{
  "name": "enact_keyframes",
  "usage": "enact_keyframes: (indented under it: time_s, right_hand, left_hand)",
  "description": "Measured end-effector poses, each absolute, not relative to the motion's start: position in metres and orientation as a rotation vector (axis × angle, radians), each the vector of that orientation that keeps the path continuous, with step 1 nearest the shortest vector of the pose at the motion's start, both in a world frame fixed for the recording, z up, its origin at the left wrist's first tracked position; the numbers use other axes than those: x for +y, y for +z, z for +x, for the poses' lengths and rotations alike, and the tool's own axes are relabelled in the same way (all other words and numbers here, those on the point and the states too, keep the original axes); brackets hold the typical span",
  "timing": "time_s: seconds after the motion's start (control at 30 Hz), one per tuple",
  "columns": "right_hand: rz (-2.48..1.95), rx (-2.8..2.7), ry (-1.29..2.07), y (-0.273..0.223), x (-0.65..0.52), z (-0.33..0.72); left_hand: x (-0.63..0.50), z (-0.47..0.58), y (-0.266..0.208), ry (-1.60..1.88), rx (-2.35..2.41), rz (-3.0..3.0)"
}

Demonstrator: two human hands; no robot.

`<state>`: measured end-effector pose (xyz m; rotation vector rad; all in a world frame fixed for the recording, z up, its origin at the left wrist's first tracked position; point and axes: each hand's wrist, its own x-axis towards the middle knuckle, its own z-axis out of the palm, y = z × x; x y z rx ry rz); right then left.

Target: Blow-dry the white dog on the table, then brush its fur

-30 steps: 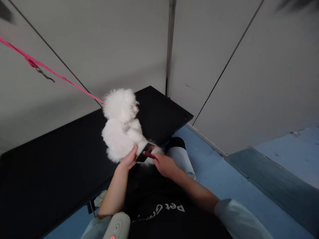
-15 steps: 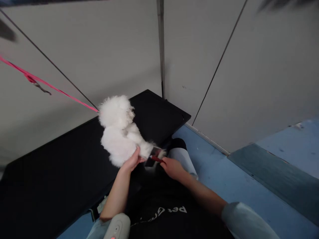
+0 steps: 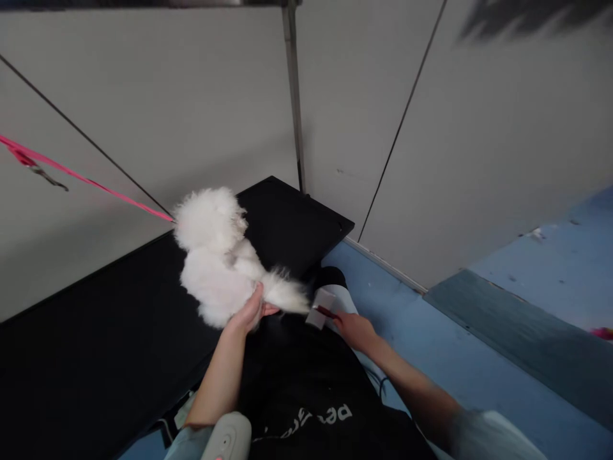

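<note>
A fluffy white dog (image 3: 211,275) is on a black table (image 3: 110,345), one furry leg (image 3: 286,292) stretched out past the near edge. My left hand (image 3: 249,312) is closed around the upper part of that leg. Some of its fingers are hidden beneath the fur. In my right hand (image 3: 355,329) is a slicker brush (image 3: 322,309), held by its dark red handle. Its flat, pale head is just beyond the fur at the leg's end, blurred by motion. Whether it touches the hair tips I cannot tell.
A taut pink leash (image 3: 110,193) with a metal clip (image 3: 48,177) runs from the dog's neck to the upper left. Grey wall panels (image 3: 201,108) stand behind the table. Right of it lie a blue floor (image 3: 407,358) and a grey-blue strip (image 3: 517,338).
My right hand has drawn the brush rightward, away from my left hand and off the leg, whose long fur now trails after it. The left hand keeps its hold. The camera view has shifted slightly.
</note>
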<state>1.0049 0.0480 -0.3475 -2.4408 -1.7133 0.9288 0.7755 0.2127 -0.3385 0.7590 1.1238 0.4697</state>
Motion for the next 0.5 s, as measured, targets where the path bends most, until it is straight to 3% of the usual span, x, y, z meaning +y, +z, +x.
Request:
enact_keyframes:
  time_s: [0.07,0.23,0.4,0.5]
  right_hand:
    - [-2.491,-1.687,0.891,-0.346,0.039,1.011]
    - [-2.051,-1.822,0.866,-0.333,0.062,0.99]
    - [-2.522,-1.555,0.896,-0.343,0.05,1.023]
    - [-2.378,-1.611,0.836,-0.342,0.047,1.021]
  left_hand:
    - [0.212,0.78,-0.342,0.516,1.092,0.734]
    - [0.212,0.796,-0.349,0.501,1.067,0.673]
    - [0.222,0.79,-0.345,0.552,0.992,0.751]
    - [0.217,0.789,-0.345,0.566,0.975,0.743]
